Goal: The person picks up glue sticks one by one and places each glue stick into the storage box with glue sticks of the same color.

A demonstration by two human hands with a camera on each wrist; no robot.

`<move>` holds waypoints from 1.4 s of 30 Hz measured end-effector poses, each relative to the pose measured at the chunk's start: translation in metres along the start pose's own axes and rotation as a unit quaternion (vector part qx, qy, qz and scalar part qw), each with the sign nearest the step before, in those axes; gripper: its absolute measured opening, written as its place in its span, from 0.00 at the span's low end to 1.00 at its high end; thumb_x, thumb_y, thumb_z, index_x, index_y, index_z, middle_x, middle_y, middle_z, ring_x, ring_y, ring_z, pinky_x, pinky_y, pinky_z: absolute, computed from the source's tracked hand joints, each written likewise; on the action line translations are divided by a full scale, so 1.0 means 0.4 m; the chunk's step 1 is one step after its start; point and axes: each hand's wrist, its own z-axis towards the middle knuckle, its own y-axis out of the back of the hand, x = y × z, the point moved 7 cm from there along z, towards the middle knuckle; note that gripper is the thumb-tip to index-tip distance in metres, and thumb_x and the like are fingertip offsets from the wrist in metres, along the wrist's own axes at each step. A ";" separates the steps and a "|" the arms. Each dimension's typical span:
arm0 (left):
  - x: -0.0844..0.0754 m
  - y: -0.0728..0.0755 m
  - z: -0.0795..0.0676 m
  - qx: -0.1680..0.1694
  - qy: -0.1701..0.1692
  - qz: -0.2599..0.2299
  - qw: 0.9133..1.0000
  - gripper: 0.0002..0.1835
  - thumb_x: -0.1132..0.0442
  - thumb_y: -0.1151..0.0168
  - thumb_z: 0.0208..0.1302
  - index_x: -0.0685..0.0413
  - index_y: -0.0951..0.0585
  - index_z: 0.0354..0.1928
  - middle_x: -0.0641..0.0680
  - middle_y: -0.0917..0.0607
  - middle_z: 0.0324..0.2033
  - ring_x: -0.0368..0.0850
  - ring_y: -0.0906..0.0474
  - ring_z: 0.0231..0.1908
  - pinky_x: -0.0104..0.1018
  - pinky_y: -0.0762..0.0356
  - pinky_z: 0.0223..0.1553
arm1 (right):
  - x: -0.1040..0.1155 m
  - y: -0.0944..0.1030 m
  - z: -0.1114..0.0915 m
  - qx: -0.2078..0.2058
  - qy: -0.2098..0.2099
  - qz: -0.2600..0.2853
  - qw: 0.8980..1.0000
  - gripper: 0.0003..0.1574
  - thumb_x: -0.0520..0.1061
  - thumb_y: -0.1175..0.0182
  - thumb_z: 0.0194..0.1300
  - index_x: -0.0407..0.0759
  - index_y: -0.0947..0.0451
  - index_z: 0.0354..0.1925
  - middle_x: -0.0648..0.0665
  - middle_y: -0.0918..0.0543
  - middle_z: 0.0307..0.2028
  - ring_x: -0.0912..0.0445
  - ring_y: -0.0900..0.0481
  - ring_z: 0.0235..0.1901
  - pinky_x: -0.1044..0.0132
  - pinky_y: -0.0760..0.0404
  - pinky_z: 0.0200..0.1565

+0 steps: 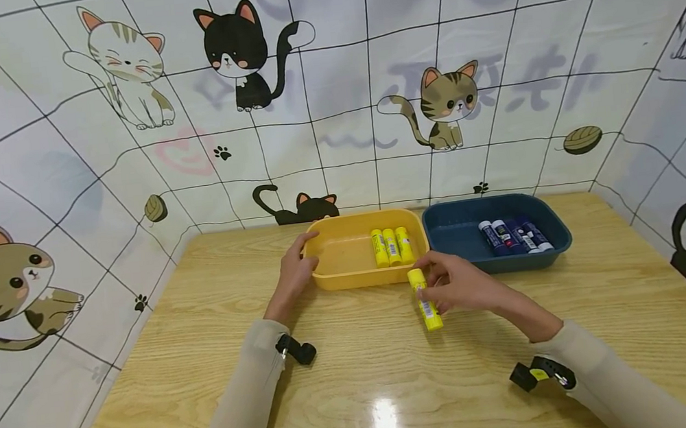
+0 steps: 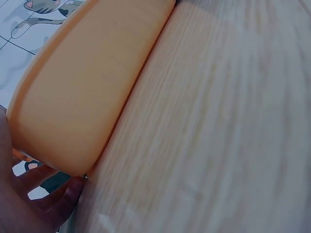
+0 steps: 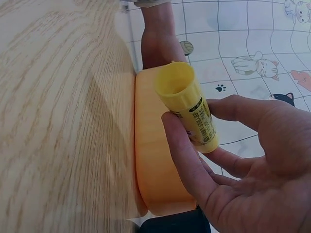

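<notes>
A yellow glue stick [image 1: 426, 300] is pinched between the thumb and fingers of my right hand [image 1: 458, 282], tilted, in front of the yellow bin [image 1: 349, 281]. The right wrist view shows the hollow end of this glue stick [image 3: 187, 94] and dark print on its side. My left hand [image 1: 295, 271] holds the left end of the yellow bin at its rim; in the left wrist view its fingers [image 2: 53, 194] lie against the end wall. Three yellow glue sticks [image 1: 391, 246] lie side by side in the right part of the yellow bin.
A dark blue bin [image 1: 499, 264] stands right of the yellow one, holding several dark blue tubes with white ends [image 1: 514, 235]. Both stand on a wood-grain table [image 1: 346, 379], near its back edge. Cat-print cloth [image 1: 341, 69] hangs behind and at the sides.
</notes>
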 end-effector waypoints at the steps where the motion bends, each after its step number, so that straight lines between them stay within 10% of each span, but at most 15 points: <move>1: 0.001 -0.001 0.001 0.001 0.000 0.000 1.000 0.36 0.69 0.49 0.58 0.45 0.26 0.72 0.57 0.28 0.72 0.55 0.30 0.60 0.45 0.32 0.51 | 0.001 0.001 0.001 -0.003 0.003 0.002 1.000 0.36 0.45 0.33 0.68 0.33 0.34 0.67 0.35 0.20 0.41 0.48 0.16 0.30 0.54 0.12 0.36; 42: 0.008 -0.001 -0.002 0.005 0.004 -0.004 1.000 0.35 0.68 0.50 0.59 0.42 0.26 0.72 0.56 0.27 0.72 0.54 0.27 0.51 0.41 0.31 0.42 | 0.122 0.084 0.140 -0.050 -0.016 -0.036 0.998 0.38 0.47 0.35 0.70 0.39 0.36 0.72 0.31 0.22 0.50 0.48 0.14 0.38 0.54 0.11 0.43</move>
